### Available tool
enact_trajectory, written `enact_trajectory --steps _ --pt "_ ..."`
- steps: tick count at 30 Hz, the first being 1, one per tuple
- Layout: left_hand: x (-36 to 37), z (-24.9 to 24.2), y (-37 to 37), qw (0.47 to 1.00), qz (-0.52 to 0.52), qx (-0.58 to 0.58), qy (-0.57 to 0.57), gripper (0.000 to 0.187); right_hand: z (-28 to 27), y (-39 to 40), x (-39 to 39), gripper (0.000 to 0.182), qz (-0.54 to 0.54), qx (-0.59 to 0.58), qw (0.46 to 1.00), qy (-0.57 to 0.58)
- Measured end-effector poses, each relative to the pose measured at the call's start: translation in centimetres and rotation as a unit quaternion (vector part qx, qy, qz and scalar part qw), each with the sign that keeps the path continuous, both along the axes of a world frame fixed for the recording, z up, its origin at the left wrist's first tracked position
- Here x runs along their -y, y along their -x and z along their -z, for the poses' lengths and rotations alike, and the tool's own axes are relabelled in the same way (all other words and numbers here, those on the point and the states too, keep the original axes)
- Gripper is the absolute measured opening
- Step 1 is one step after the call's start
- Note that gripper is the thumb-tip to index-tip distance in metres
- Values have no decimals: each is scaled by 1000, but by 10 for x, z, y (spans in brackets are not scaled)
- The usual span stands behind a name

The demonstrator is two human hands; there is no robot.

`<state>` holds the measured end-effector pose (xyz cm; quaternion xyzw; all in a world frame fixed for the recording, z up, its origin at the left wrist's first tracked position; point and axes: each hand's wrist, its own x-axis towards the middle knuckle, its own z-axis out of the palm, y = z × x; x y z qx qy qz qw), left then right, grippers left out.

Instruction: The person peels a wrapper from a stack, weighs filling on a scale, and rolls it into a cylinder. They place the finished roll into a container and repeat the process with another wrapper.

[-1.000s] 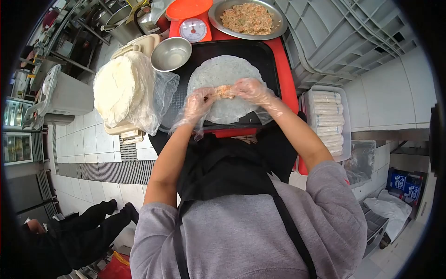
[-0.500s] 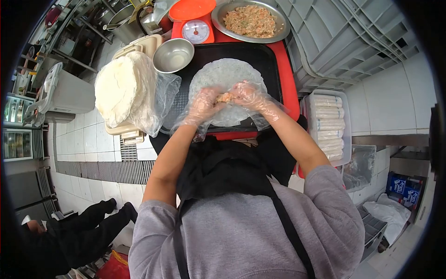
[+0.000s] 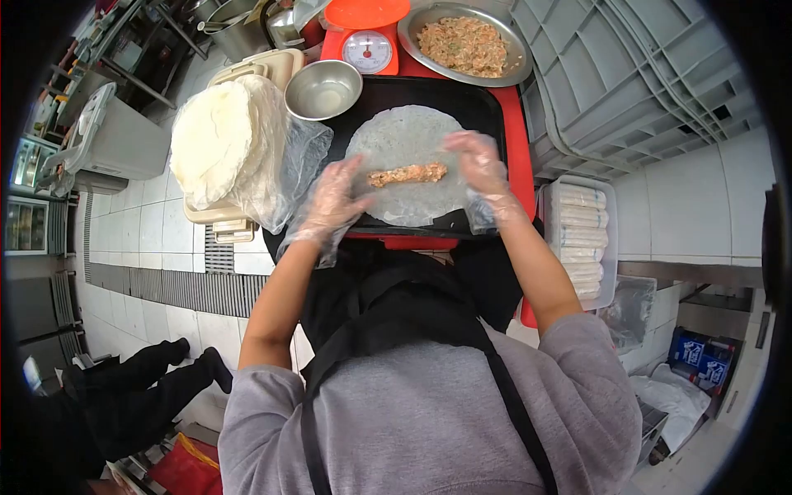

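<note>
L hand (image 3: 334,198) in clear plastic glove, fingers spread, & R hand (image 3: 480,165), gloved, fingers loosely extended, flank orange-flecked minced filling log (image 3: 407,174) on round translucent wrapper (image 3: 404,132).

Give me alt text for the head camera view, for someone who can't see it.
Two hands in clear plastic gloves, left hand and right hand, are spread at either side of a strip of orange-flecked filling on a round translucent wrapper over a black tray. Around it are a metal bowl, stacked pale sheets, an orange scale and a dish of filling.
</note>
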<state>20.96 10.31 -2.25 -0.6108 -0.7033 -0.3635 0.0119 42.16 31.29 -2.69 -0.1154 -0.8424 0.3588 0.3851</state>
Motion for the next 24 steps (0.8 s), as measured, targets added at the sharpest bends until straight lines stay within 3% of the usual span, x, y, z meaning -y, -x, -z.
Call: enact_trajectory --steps 1,2,4,5,6,7,8,9,10,11,13,14,16,20,22,24 --pt "2 8 11 1000 1 2 -1 29 5 -8 -13 10 14 -64 994 84" --pt "4 21 26 1000 10 19 -22 18 13 -15 -22 10 17 -61 994 85" --pt "8 48 53 998 19 39 -45 8 24 -24 -35 9 145 -20 965 220" --pt "10 59 65 939 88 329 -52 7 21 -23 -33 9 144 -18 965 217" --pt "12 65 69 792 149 589 -56 6 18 -18 -28 9 182 2 959 220" --pt "12 51 61 791 147 590 -61 6 17 -15 -24 9 218 22 950 221" --pt "12 36 52 910 57 411 -1 10 15 -10 -20 9 214 24 952 218" --pt "10 18 38 975 -39 209 62 15 17 -6 -17 9 170 58 979 90" --pt "6 6 24 983 -83 135 90 13 18 -2 -12 9 124 90 987 -38" --pt "2 1 17 983 -85 136 90 13 9 4 2 9 121 91 988 -38" --pt "-5 -5 9 999 12 24 24 19 -21 18 38 19 4 228 967 109" --pt "-10 -2 8 999 12 26 23 19 -21 24 43 19 5 230 967 108" --pt "-19 5 8 993 115 -30 -29 23 -18 34 48 25 -55 313 930 -186" --pt "-20 20 17 990 116 -68 45 23 15 55 61 25 -15 374 916 -141" --pt "-15 25 25 991 122 -52 35 24 41 63 59 10 18 249 944 -215" --pt "-8 21 26 993 110 -14 39 25 44 65 61 14 16 291 933 -211"
